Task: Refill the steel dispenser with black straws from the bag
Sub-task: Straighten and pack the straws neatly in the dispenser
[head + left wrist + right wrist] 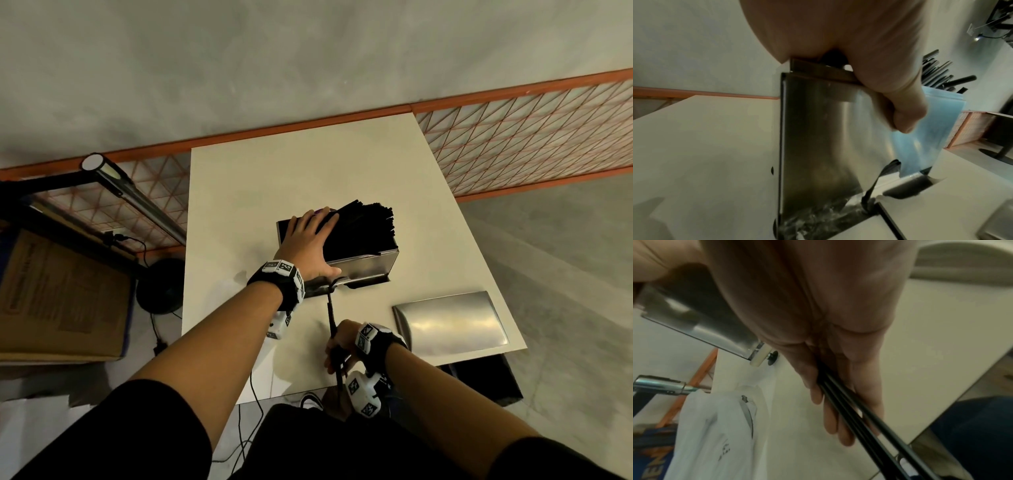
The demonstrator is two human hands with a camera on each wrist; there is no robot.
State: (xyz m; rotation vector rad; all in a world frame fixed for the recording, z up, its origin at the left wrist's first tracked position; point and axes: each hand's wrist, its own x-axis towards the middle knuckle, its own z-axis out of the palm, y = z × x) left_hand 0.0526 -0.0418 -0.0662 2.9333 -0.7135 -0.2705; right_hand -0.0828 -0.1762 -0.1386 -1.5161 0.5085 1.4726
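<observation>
Head view: on your white table [239, 205], left hand [308, 243] flat on the steel dispenser [366, 267], right hand [342, 346] gripping black straws [331, 315]; grey floor [548, 257] around.

Site: workshop- or studio-type interior, with concrete floor [239, 68], orange mesh partition [531, 144], white surface [274, 178], stored cardboard box [61, 301].

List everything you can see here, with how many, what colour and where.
table: one, white, centre
steel dispenser: one, silver, mid-table
black straws: many, black, piled in the dispenser
held straws: about three, black, over table's near edge
steel lid: one, silver, table's right side
plastic bag: one, whitish, table's left edge
desk lamp: one, silver, left of table
cardboard box: one, brown, far left
mesh fence: one, orange, behind table
left hand: one, pressing on dispenser top
right hand: one, gripping held straws
</observation>
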